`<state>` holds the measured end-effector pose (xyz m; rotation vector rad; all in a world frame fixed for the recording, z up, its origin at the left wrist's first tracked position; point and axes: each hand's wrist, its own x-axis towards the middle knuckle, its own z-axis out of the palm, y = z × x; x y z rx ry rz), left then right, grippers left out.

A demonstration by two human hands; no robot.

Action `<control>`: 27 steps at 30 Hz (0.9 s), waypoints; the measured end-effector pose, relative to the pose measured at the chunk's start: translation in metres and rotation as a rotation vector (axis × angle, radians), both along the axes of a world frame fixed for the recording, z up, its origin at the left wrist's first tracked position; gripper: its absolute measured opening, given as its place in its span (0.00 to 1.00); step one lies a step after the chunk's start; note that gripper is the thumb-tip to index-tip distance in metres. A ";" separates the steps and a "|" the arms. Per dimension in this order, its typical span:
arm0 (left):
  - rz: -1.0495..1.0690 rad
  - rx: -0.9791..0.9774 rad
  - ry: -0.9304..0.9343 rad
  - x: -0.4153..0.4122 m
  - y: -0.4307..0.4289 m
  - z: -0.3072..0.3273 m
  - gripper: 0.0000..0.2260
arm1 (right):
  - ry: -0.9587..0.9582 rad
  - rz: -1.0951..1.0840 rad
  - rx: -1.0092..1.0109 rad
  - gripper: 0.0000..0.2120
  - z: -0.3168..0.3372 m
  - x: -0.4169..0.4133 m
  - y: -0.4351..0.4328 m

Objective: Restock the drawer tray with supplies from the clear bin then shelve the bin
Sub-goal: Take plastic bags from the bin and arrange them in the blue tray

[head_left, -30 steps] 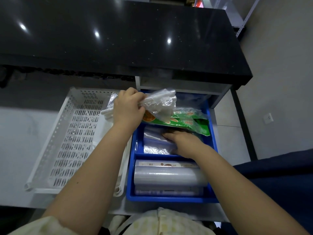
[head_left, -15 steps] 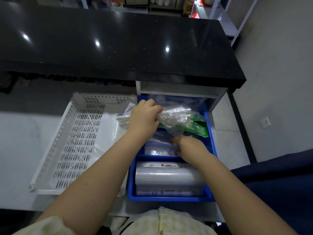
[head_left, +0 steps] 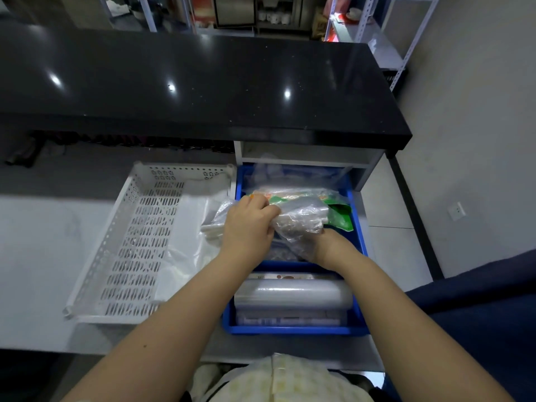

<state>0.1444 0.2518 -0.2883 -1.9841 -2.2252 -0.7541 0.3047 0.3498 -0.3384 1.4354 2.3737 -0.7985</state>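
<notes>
A blue drawer tray (head_left: 359, 248) sits in the open drawer under the black counter. My left hand (head_left: 246, 224) is shut on a bundle of clear plastic bags (head_left: 301, 219), held over the tray's middle compartment. Below the bundle, my right hand (head_left: 330, 248) rests in that compartment, its fingers hidden under the plastic. A green-printed packet (head_left: 339, 213) lies just behind the bundle. In the front compartment lies a roll of clear film (head_left: 293, 294). The white perforated bin (head_left: 139, 242) stands to the left of the drawer, with a loose clear bag (head_left: 185, 256) inside.
The black counter top (head_left: 188, 82) overhangs the drawer at the back. Metal shelving (head_left: 377, 30) stands at the far right behind it. A dark blue seat (head_left: 478, 314) is close on my right, and a wall socket (head_left: 456, 211) sits low on the wall.
My left hand has carried the bag bundle rightward and down from the bin side to above the tray's middle compartment. My right hand stayed in that compartment and now meets the bundle from below.
</notes>
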 end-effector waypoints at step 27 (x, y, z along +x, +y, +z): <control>0.094 -0.072 -0.025 -0.048 0.080 -0.007 0.14 | -0.020 0.393 0.232 0.25 -0.012 -0.012 0.017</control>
